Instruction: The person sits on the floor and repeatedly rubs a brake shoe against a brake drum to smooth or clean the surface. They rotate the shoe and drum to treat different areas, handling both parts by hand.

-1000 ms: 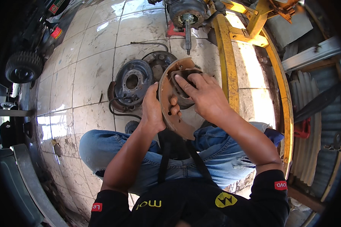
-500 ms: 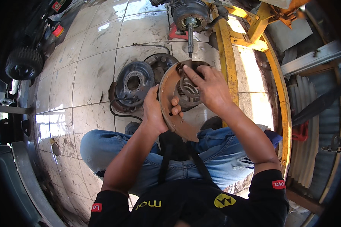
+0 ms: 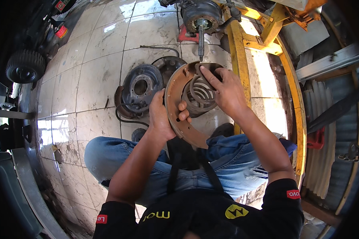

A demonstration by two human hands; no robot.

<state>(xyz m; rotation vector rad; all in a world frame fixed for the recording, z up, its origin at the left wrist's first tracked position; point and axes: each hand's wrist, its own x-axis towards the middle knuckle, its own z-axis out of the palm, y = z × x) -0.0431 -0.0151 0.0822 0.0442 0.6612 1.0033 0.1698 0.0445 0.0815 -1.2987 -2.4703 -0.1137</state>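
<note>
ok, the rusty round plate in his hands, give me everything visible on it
The rusty round plate is a brown disc of corroded metal with small holes near its rim, held tilted on edge above the person's lap. A grey ribbed, coil-like part sits in its middle. The left hand has a grip on its lower left rim, fingers curled over the edge; the right hand presses on the centre part.

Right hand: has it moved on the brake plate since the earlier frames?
Yes. The right hand has slid up the brake plate toward the axle shaft, index finger now at the plate's top edge.

Bare tiled floor [image 3: 95,75] left is open; brake drum [image 3: 139,89] ahead, yellow frame [image 3: 243,59] right block passage.
</note>
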